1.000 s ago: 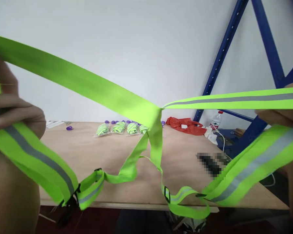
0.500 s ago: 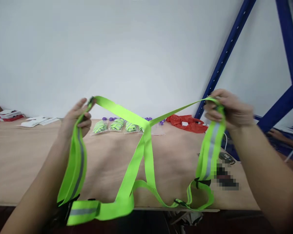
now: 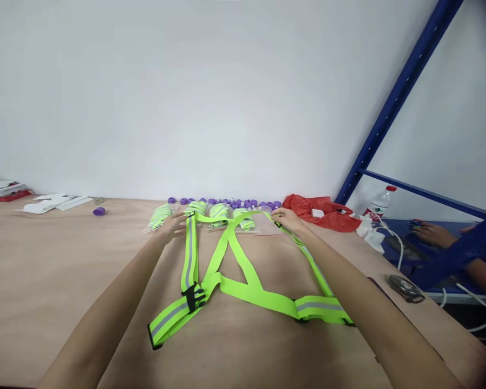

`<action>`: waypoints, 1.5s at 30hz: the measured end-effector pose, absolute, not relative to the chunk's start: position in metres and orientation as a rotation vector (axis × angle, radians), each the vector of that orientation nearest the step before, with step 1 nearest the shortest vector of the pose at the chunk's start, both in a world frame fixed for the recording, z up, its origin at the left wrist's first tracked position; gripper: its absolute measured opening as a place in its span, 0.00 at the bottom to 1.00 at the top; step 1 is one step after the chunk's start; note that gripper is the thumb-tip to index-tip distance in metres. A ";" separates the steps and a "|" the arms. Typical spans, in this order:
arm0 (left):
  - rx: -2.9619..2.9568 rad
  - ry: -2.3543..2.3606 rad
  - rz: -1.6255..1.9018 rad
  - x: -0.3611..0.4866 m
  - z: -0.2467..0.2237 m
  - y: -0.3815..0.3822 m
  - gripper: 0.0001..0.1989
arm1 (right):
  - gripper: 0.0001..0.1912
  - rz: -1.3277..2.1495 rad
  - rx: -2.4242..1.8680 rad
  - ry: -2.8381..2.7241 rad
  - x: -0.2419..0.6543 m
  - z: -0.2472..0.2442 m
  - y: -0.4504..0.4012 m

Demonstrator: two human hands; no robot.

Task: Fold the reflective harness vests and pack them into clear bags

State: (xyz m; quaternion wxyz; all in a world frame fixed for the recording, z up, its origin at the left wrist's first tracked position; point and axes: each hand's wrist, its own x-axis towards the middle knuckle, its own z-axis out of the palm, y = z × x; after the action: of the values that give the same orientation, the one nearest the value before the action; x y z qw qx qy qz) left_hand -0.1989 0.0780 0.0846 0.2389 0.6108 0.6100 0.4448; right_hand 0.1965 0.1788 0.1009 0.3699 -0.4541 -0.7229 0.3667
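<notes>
Half a second ago both hands held the neon-green reflective strap vest up in the air; now the vest (image 3: 243,270) lies spread flat on the wooden table (image 3: 44,281), and both arms are stretched far forward over it.

The person's left hand (image 3: 170,222) rests at the far left corner of the vest, fingers loosely spread and lying on the top end of the left strap, which runs straight back toward the person with a grey reflective stripe down its middle. The right hand (image 3: 287,219) is at the far right corner, its fingers pressed together around the top end of the right strap; how tightly they pinch it is too small to tell.

Between the two hands, two plain green straps cross in an upside-down V and join a waist band nearer the person. A black buckle (image 3: 194,296) sits where the left strap meets that band, and the band's loose end angles toward the table's near edge.

Just beyond the hands lies a row of bagged green vests (image 3: 210,212), with small purple caps (image 3: 227,201) behind them along the white wall. A red plastic bag (image 3: 314,208) lies to the right, then a water bottle (image 3: 378,204) and a blue metal rack (image 3: 405,92). Another person's hand (image 3: 429,233) rests on the neighbouring surface at far right.
</notes>
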 end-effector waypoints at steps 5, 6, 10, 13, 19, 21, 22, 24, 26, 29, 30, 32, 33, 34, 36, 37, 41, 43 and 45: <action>1.758 1.907 1.133 -0.194 0.087 0.041 0.23 | 0.08 0.713 -1.209 -1.931 0.219 0.107 0.154; 1.800 1.872 1.098 -0.188 0.087 0.024 0.22 | 0.08 0.661 -1.225 -1.964 0.234 0.111 0.140; 2.387 1.766 0.881 -0.150 0.063 -0.061 0.21 | 0.11 0.416 -1.430 -1.935 0.305 0.118 0.056; 2.708 1.695 0.624 -0.124 0.027 -0.108 0.28 | 0.13 0.099 -1.759 -2.027 0.344 0.098 -0.004; 2.800 1.668 0.480 -0.141 -0.004 -0.121 0.25 | 0.35 0.100 -1.889 -2.417 0.354 0.052 -0.042; 2.779 1.652 0.499 -0.161 0.001 -0.119 0.25 | 0.37 0.104 -1.838 -2.477 0.350 0.048 -0.040; 2.761 1.664 0.523 -0.169 0.006 -0.119 0.26 | 0.36 0.110 -1.819 -2.487 0.349 0.048 -0.038; 2.719 1.709 0.635 -0.173 0.017 -0.120 0.29 | 0.34 0.149 -1.770 -2.496 0.349 0.049 -0.036; 2.663 1.720 0.771 -0.157 0.028 -0.120 0.32 | 0.32 0.230 -1.693 -2.493 0.350 0.050 -0.037; 2.603 1.585 0.861 -0.094 0.038 -0.116 0.35 | 0.29 0.379 -1.584 -2.415 0.353 0.053 -0.042; 2.596 1.503 0.809 -0.068 0.039 -0.113 0.35 | 0.27 0.411 -1.561 -2.365 0.354 0.056 -0.045; 2.572 1.360 0.681 -0.016 0.036 -0.106 0.33 | 0.22 0.448 -1.532 -2.258 0.356 0.061 -0.050; 2.561 1.294 0.614 0.006 0.033 -0.103 0.33 | 0.20 0.459 -1.518 -2.216 0.358 0.064 -0.053; 2.556 1.239 0.562 0.024 0.029 -0.101 0.33 | 0.18 0.469 -1.505 -2.183 0.360 0.068 -0.055; 2.555 1.172 0.476 0.046 0.021 -0.097 0.34 | 0.16 0.488 -1.484 -2.126 0.364 0.073 -0.057; 2.561 1.155 0.445 0.051 0.017 -0.097 0.34 | 0.15 0.503 -1.478 -2.092 0.367 0.075 -0.058; 2.588 1.179 0.382 0.045 0.008 -0.101 0.33 | 0.14 0.575 -1.437 -1.976 0.381 0.078 -0.056; 2.591 1.197 0.356 0.039 0.008 -0.104 0.32 | 0.15 0.578 -1.393 -1.961 0.389 0.078 -0.052; 2.587 1.197 0.333 0.034 0.010 -0.106 0.31 | 0.14 0.538 -1.362 -1.947 0.399 0.081 -0.048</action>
State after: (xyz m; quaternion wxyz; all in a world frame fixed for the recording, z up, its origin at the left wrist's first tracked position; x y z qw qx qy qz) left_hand 0.0345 -0.1058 0.0099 0.1354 0.8931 0.4133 0.1150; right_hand 0.3986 -0.0480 0.0808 0.3452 -0.5247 -0.7501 0.2072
